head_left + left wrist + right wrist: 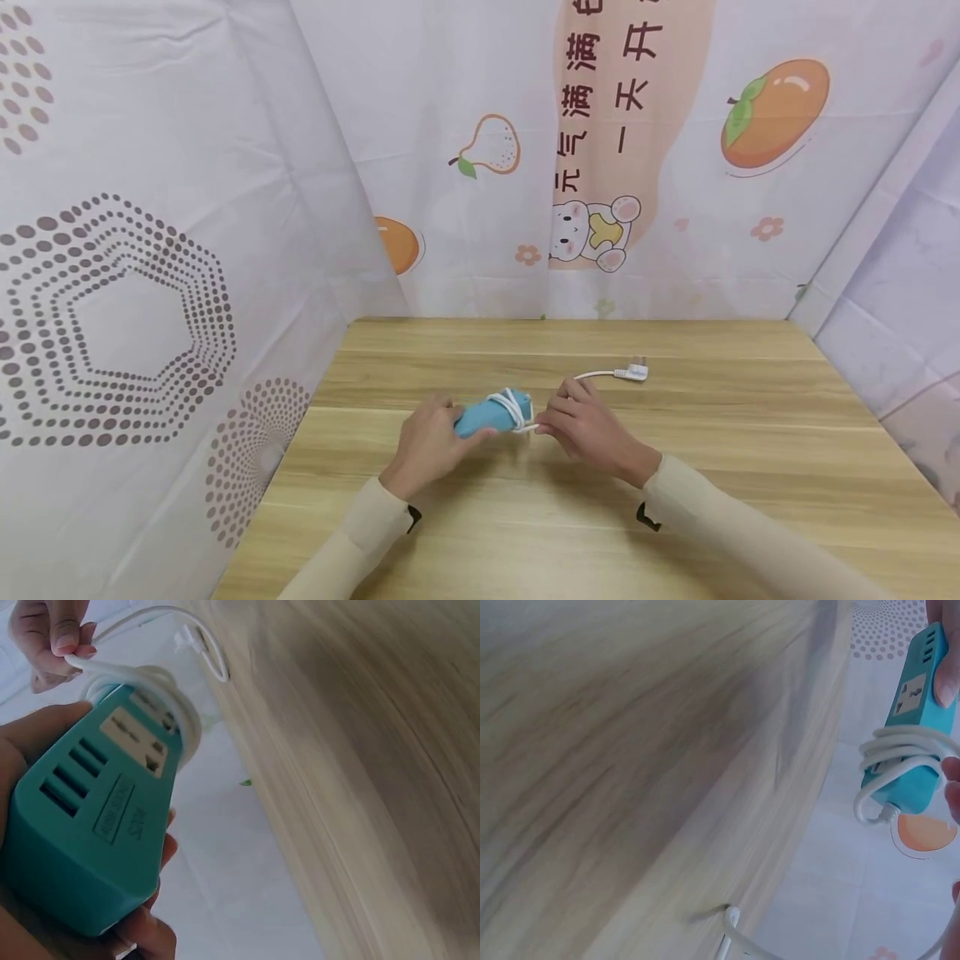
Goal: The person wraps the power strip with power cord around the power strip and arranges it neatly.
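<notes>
A teal power strip [480, 417] with sockets and several USB slots is held by my left hand [431, 442], whose fingers and thumb wrap its near end. White cord [184, 712] is wound in loops around the strip's other end. My right hand [588, 425] pinches the cord between thumb and fingers, just right of the strip. From that hand the free end of the cord runs to a white plug [637, 371] lying on the table. In the right wrist view the cord loops [904, 746] sit near the strip's cord outlet; most of my right hand is cut off there.
A wood-grain table [720, 467] spreads beneath both hands. White printed curtains [450, 75] hang behind it and along the left side. The plug rests toward the table's far part, right of centre.
</notes>
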Motion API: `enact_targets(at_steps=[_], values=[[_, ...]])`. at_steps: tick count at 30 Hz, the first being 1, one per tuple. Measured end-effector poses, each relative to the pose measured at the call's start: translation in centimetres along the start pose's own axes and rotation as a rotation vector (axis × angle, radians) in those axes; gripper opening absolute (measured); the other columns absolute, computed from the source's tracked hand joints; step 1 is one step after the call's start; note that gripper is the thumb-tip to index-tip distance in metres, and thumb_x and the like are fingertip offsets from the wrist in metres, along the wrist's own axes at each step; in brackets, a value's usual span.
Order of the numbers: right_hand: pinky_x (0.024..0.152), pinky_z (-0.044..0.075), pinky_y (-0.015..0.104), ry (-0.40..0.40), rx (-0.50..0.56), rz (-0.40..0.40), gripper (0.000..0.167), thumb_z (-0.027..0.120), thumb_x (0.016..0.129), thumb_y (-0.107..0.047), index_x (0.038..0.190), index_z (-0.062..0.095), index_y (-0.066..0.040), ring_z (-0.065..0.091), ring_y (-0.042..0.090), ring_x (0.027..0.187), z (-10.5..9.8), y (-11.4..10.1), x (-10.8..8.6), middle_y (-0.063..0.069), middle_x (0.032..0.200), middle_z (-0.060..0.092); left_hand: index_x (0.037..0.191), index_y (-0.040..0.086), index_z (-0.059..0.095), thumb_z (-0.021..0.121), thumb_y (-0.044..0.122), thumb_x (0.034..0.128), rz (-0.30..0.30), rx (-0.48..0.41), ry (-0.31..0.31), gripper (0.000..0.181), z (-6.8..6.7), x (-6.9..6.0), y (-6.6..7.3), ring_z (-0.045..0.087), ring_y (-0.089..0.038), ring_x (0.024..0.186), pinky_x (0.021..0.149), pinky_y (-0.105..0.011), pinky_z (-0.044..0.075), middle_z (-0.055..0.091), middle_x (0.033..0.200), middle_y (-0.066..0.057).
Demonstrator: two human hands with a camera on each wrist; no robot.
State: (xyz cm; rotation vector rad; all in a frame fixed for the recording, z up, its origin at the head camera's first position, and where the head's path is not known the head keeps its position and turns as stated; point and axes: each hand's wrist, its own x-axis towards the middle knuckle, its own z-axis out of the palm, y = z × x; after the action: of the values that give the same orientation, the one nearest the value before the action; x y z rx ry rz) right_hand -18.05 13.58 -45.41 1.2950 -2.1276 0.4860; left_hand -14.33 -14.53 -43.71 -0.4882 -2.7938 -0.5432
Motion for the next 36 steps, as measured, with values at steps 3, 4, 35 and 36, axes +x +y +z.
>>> enact_targets(at_steps=[3,4,35,36], values=[[0.083,0.034,0.038,-0.005,0.005,-0.015,0.017,0.071,0.097,-0.028,0.094,0.076,-0.013,0.048,0.019,0.086,-0.2,0.0,-0.1,-0.005,0.086,0.067,0.089,0.005,0.078,0.077,0.061,0.0849,0.036,-0.005,-0.041,0.056,-0.2,-0.2,0.3,0.042,-0.011,0.068,0.054,-0.025,0.036,0.053,0.079,0.003],[0.084,0.035,0.039,-0.003,0.003,-0.023,0.018,0.069,0.098,-0.03,0.095,0.075,-0.013,0.049,0.019,0.088,-0.2,0.0,-0.1,-0.005,0.087,0.067,0.09,0.005,0.078,0.077,0.061,0.0848,0.048,-0.008,-0.056,0.056,-0.2,-0.2,0.3,0.042,-0.011,0.068,0.054,-0.025,0.036,0.052,0.079,0.003],[0.081,0.034,0.03,0.179,0.398,-0.108,0.023,0.058,0.103,-0.035,0.103,0.076,-0.021,0.044,0.016,0.089,0.0,0.5,1.5,-0.013,0.098,0.073,0.094,0.018,0.081,0.083,0.042,0.0861,0.324,-0.652,-0.384,0.025,-0.2,0.1,-0.4,0.047,-0.006,0.065,0.058,-0.022,0.042,0.051,0.074,0.008],[0.08,0.035,0.029,0.175,0.404,-0.098,0.024,0.057,0.104,-0.035,0.104,0.076,-0.021,0.044,0.015,0.088,0.0,0.5,1.4,-0.013,0.098,0.073,0.095,0.017,0.081,0.083,0.039,0.0862,0.325,-0.676,-0.382,0.024,-0.2,0.1,-0.4,0.047,-0.006,0.065,0.058,-0.023,0.042,0.052,0.075,0.008]])
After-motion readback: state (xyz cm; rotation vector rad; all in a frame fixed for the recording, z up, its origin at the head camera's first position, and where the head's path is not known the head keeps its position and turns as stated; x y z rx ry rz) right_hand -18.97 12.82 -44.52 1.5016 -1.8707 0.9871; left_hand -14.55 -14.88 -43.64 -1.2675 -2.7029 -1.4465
